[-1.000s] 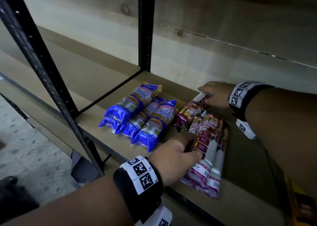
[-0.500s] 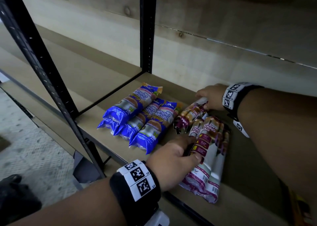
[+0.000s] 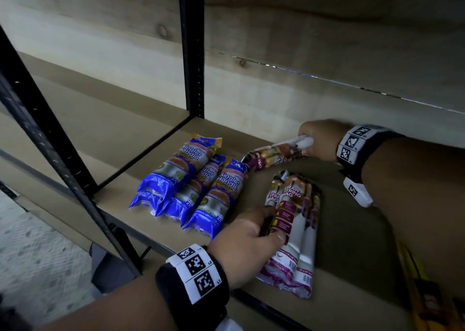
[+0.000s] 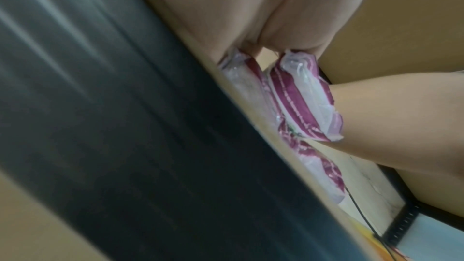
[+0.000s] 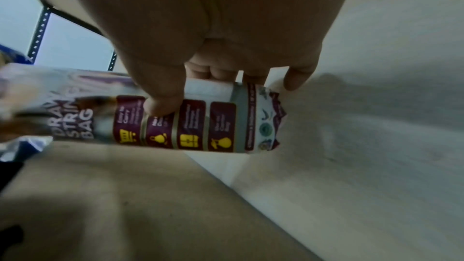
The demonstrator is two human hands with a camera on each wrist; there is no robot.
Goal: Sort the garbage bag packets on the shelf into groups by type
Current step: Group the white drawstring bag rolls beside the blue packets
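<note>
Several blue "Singlet Handle" packets (image 3: 191,187) lie side by side on the shelf board (image 3: 357,242), left of centre. To their right sits a pile of maroon-and-white "Draw String Bag" packets (image 3: 299,232). My left hand (image 3: 269,230) grips this pile at its left edge, thumb on top; the left wrist view shows the packet ends (image 4: 298,96) between thumb and fingers. My right hand (image 3: 312,142) holds one more drawstring packet (image 3: 274,154) crosswise near the back wall, above the pile. In the right wrist view its thumb (image 5: 160,104) presses on that packet (image 5: 200,126), which is off the board.
A black rear upright (image 3: 192,54) and a slanted front post (image 3: 50,142) frame the shelf's left end. A pale wooden back wall (image 3: 314,54) closes the rear. A yellow object (image 3: 422,295) lies at the lower right, and grey floor (image 3: 32,255) shows below left.
My right hand has lifted one drawstring packet off the pile and drawn it toward the back wall, turning it crosswise. My left hand stays gripping the pile.
</note>
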